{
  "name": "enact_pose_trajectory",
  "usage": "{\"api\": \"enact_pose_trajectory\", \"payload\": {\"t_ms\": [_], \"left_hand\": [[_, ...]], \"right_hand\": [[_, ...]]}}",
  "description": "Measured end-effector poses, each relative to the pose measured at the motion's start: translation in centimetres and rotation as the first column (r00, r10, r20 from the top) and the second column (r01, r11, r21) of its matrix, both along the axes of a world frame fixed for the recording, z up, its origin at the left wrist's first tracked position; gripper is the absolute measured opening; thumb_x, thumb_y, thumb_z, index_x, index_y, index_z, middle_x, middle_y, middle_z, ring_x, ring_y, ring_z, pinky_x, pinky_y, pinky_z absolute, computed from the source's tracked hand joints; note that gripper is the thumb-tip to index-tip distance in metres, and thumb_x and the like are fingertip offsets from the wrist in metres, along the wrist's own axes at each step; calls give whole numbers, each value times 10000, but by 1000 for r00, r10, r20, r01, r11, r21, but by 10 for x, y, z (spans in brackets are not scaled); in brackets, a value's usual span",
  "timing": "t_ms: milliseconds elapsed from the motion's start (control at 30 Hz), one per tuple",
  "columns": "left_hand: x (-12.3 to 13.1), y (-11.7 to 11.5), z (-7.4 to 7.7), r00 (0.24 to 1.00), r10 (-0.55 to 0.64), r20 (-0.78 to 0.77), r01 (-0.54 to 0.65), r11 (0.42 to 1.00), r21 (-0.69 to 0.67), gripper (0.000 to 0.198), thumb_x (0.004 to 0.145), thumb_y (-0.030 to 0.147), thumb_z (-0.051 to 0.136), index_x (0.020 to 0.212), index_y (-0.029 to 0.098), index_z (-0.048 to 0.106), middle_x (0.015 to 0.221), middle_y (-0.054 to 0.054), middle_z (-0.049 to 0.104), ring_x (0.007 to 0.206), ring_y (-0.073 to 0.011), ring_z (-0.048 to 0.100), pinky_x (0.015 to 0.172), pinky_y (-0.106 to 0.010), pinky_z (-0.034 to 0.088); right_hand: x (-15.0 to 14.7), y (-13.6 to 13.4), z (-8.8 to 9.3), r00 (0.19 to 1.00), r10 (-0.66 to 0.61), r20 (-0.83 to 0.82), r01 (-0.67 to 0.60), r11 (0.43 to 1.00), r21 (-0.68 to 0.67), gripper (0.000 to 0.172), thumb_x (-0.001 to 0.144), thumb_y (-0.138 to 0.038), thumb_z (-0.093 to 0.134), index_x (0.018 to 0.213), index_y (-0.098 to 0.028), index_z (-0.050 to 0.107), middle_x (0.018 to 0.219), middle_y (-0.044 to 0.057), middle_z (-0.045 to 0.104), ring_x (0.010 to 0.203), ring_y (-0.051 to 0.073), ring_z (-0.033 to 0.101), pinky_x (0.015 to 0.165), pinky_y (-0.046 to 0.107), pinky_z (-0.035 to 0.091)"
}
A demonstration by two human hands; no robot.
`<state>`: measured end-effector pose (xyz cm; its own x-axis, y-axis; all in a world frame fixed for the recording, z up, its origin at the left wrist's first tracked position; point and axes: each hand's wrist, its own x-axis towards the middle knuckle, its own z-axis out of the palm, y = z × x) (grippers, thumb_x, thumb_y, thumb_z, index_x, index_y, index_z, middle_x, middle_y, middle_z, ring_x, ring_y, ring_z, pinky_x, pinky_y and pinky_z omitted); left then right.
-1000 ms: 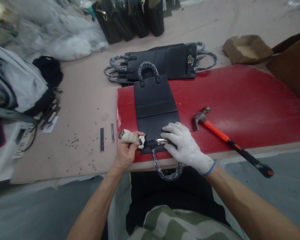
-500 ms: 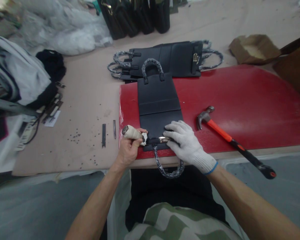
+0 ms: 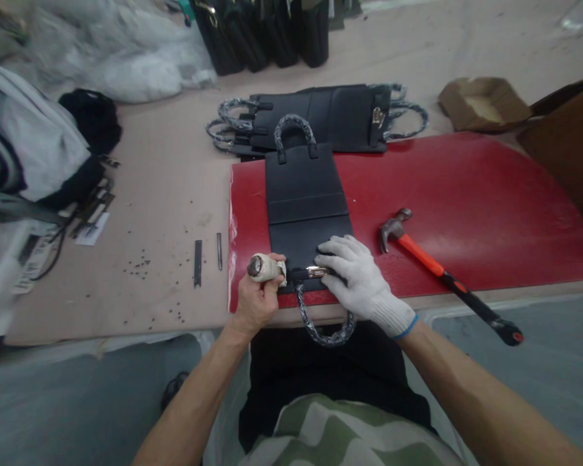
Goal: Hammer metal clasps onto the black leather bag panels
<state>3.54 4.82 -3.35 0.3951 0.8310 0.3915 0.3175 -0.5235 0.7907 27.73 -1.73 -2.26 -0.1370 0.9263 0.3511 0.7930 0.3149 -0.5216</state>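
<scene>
A black leather bag piece [image 3: 308, 200] lies flat on the red board [image 3: 466, 207], one wrapped handle [image 3: 328, 336] hanging over the table's front edge. My left hand [image 3: 257, 301] is closed round a tape-wrapped tool [image 3: 267, 266] at the piece's lower left edge; the tool's round dark end points up toward the camera. My right hand [image 3: 352, 275], in a white glove with a blue cuff, rests on the piece's lower right with fingers apart, beside and partly over the gold metal clasp [image 3: 315, 272].
A hammer [image 3: 427, 259] with an orange and black handle lies on the right, its grip past the front edge. Stacked black bag pieces [image 3: 320, 120] lie behind. Two small metal tools [image 3: 197, 263] are at the left. A cardboard tray [image 3: 483, 103] stands back right.
The wrapped tool in my left hand has tipped more upright, and its top has moved right and slightly down. My right hand stays on the bag piece. The view has shifted slightly.
</scene>
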Motion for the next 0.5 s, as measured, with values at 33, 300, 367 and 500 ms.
{"api": "enact_pose_trajectory", "payload": {"t_ms": [33, 300, 367, 500], "left_hand": [[0, 0, 0, 1000, 10, -9, -10, 1000, 12, 209, 973, 284, 579, 1118, 183, 690, 1086, -95, 749, 981, -240, 729, 879, -379, 602], [5, -3, -6, 1000, 0, -18, 1, 995, 100, 206, 977, 266, 561, 1126, 180, 676, 1091, -109, 753, 968, -232, 744, 859, -363, 623], [12, -4, -3, 1000, -13, -29, 15, 998, 66, 230, 990, 310, 541, 1125, 182, 676, 1089, -118, 751, 964, -238, 745, 867, -385, 629], [-10, -7, 38, 971, -115, -209, 100, 992, -81, 263, 970, 432, 616, 1112, 238, 723, 1197, -153, 728, 1028, -273, 736, 889, -433, 627]], "right_hand": [[0, 0, 0, 1000, 2, -2, -2, 1000, 1, 294, 857, -167, 705, 1148, -204, 731, 1313, 104, 689, 1307, 339, 563, 1193, 597, 375], [1, -2, -1, 1000, -7, -13, 7, 1000, 22, 308, 841, -163, 707, 1146, -204, 730, 1303, 102, 696, 1296, 331, 578, 1189, 590, 381], [7, -7, 0, 1000, 3, -3, -3, 1000, 25, 319, 840, -170, 709, 1157, -204, 721, 1297, 103, 697, 1285, 327, 587, 1187, 596, 385], [-2, 0, 5, 997, 78, -23, -75, 989, 128, 245, 917, -218, 662, 1157, -206, 707, 1258, 105, 698, 1215, 309, 621, 1107, 586, 469]]}}
